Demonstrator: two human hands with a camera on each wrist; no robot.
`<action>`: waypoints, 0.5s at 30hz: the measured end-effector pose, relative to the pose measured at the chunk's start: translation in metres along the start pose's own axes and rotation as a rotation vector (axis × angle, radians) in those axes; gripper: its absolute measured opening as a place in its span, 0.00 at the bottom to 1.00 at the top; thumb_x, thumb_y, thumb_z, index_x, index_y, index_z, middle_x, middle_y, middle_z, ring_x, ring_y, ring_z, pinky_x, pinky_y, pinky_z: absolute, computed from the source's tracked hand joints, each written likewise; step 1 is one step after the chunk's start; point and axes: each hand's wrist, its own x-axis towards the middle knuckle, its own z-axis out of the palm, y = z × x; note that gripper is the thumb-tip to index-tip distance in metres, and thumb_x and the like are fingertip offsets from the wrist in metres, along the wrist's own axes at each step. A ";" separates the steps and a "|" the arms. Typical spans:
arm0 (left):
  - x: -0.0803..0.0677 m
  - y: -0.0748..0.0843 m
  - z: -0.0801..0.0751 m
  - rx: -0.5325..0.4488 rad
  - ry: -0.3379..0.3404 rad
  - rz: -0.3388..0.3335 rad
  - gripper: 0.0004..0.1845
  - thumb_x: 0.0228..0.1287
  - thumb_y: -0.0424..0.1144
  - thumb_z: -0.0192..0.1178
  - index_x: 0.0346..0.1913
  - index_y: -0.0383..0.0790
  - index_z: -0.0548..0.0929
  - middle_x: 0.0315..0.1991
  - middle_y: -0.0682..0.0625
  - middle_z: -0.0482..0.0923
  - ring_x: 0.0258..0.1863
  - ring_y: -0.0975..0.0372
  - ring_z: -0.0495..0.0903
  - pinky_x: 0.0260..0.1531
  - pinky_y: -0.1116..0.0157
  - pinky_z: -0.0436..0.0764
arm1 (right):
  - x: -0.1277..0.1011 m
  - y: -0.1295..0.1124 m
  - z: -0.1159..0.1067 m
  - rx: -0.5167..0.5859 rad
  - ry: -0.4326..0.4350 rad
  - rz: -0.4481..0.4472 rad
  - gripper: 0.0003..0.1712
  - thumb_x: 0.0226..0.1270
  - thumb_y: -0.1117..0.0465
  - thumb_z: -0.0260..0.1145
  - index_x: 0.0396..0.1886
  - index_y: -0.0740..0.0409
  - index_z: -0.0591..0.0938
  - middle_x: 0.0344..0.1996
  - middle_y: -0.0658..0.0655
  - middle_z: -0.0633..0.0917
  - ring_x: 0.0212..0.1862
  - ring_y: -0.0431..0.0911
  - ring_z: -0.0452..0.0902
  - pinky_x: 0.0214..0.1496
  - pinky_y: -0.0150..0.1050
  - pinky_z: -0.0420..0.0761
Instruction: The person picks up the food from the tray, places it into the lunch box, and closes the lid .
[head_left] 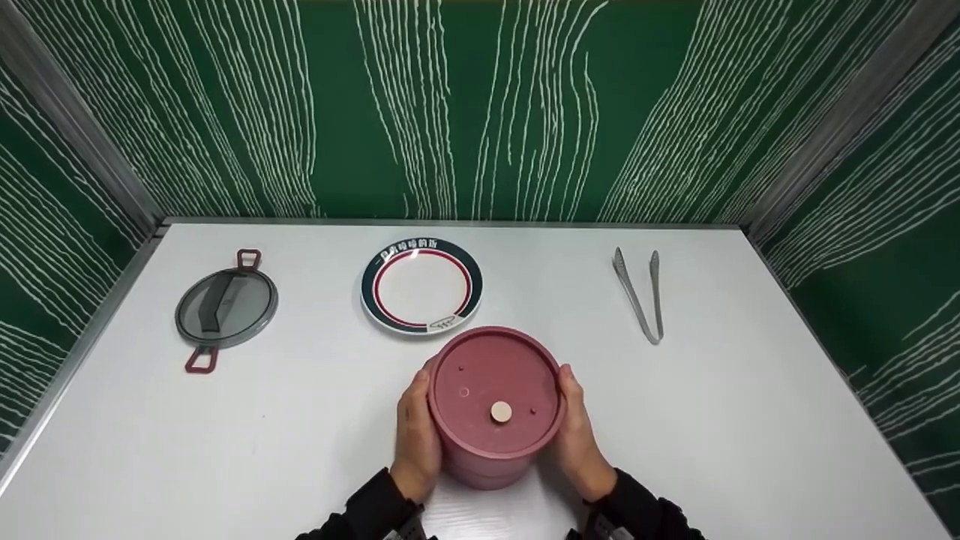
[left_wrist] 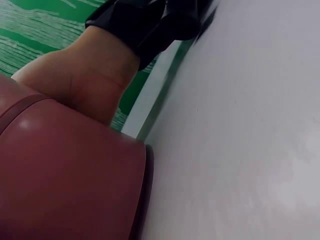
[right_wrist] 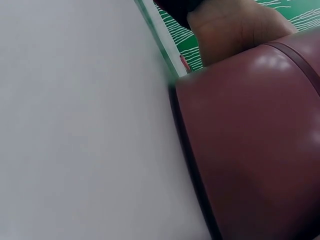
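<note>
A dusty-red lidded canister (head_left: 480, 469) is near the front middle of the white table, upright, its dark base rim right at the tabletop in both wrist views. Its round lid (head_left: 472, 405) carries a small cream knob (head_left: 501, 412). My left hand (head_left: 418, 431) grips the canister's left side, and from the opposite side my right hand (head_left: 577, 435) grips it too. Most of the fingers are hidden behind its wall. In the left wrist view the canister's smooth side (left_wrist: 70, 170) fills the lower left; the right wrist view has its wall (right_wrist: 250, 140) on the right.
Just beyond the canister lies a plate (head_left: 422, 286) with a dark green rim and red ring. A round glass-like lid (head_left: 247, 300) with two red handles rests at the left. Metal tongs (head_left: 637, 304) lie spread at the right. Green, white-streaked walls (head_left: 480, 112) enclose the table.
</note>
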 end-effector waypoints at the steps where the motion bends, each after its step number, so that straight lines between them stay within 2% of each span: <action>1: 0.001 0.000 -0.002 0.018 -0.015 -0.003 0.33 0.88 0.46 0.29 0.80 0.28 0.67 0.80 0.38 0.68 0.84 0.50 0.61 0.82 0.69 0.61 | 0.000 0.000 -0.001 -0.008 -0.010 -0.003 0.44 0.89 0.41 0.23 0.82 0.69 0.61 0.78 0.56 0.68 0.77 0.27 0.59 0.78 0.20 0.55; 5: 0.003 0.001 -0.010 0.097 -0.087 -0.023 0.33 0.89 0.49 0.27 0.81 0.34 0.67 0.80 0.42 0.69 0.84 0.52 0.61 0.85 0.56 0.58 | -0.001 0.000 -0.008 -0.056 -0.051 0.030 0.44 0.89 0.41 0.22 0.85 0.67 0.58 0.84 0.64 0.59 0.80 0.28 0.53 0.76 0.16 0.52; 7: 0.004 0.001 -0.014 0.139 -0.108 -0.044 0.33 0.89 0.52 0.27 0.80 0.39 0.69 0.79 0.45 0.71 0.83 0.55 0.63 0.85 0.56 0.58 | -0.001 0.000 -0.012 -0.080 -0.070 0.063 0.44 0.88 0.39 0.22 0.86 0.65 0.55 0.86 0.63 0.55 0.84 0.33 0.46 0.77 0.17 0.49; 10: 0.003 0.000 -0.019 0.202 -0.119 -0.049 0.33 0.89 0.53 0.27 0.79 0.43 0.71 0.77 0.48 0.74 0.80 0.56 0.66 0.82 0.59 0.62 | -0.003 0.002 -0.018 -0.148 -0.087 0.105 0.48 0.87 0.36 0.19 0.87 0.66 0.50 0.87 0.66 0.48 0.89 0.51 0.35 0.89 0.36 0.41; 12: 0.001 -0.001 -0.022 0.242 -0.132 -0.048 0.34 0.89 0.54 0.25 0.79 0.43 0.71 0.77 0.48 0.74 0.80 0.56 0.67 0.81 0.60 0.65 | -0.004 0.003 -0.023 -0.211 -0.099 0.131 0.52 0.85 0.34 0.15 0.87 0.69 0.47 0.87 0.70 0.45 0.89 0.61 0.31 0.90 0.53 0.37; 14: 0.000 -0.001 -0.027 0.265 -0.134 -0.055 0.35 0.89 0.55 0.23 0.79 0.43 0.72 0.77 0.46 0.74 0.79 0.53 0.69 0.77 0.58 0.70 | -0.005 0.003 -0.030 -0.286 -0.128 0.146 0.54 0.82 0.33 0.10 0.87 0.70 0.47 0.87 0.71 0.46 0.88 0.64 0.32 0.88 0.63 0.37; 15: 0.000 -0.001 -0.030 0.270 -0.133 -0.065 0.36 0.89 0.55 0.22 0.79 0.42 0.72 0.77 0.45 0.74 0.79 0.51 0.69 0.77 0.56 0.71 | -0.004 0.003 -0.034 -0.316 -0.150 0.152 0.55 0.82 0.33 0.09 0.87 0.69 0.48 0.87 0.70 0.47 0.88 0.64 0.35 0.89 0.61 0.40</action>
